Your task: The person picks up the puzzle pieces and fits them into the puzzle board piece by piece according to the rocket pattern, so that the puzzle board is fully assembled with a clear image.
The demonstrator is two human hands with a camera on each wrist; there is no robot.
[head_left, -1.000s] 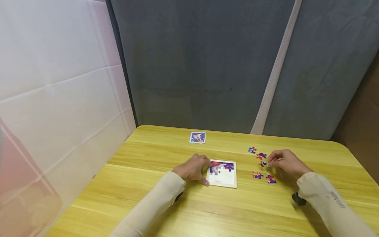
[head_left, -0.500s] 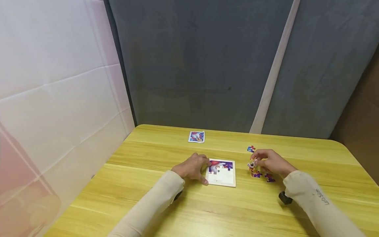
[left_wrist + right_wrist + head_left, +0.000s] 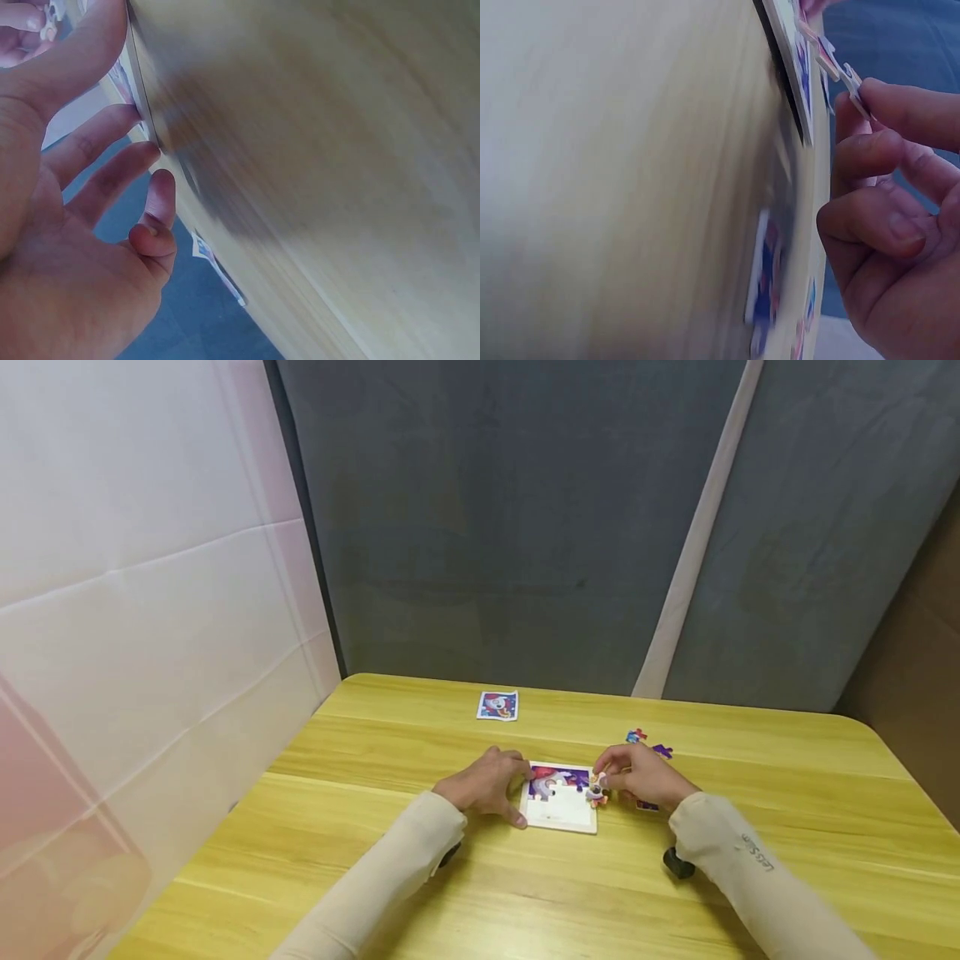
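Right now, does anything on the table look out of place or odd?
Nothing stands out. The puzzle tray is only partly filled, loose pieces lie scattered beside the right hand, and a picture card lies apart.

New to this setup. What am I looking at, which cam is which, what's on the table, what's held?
No machine here: a person in long beige sleeves works with bare hands at a yellow wooden table. The wide picture comes from a camera on the head, looking down. The two blurry close-ups come from cameras strapped to each wrist, so the table looks tilted.

The left hand rests at the left edge of a small puzzle board, partly filled. The right hand pinches one puzzle piece in its grip, at the board's right edge; the right wrist view shows that piece at the fingertips.

Loose pieces lie to the right, and a small picture card lies farther back.
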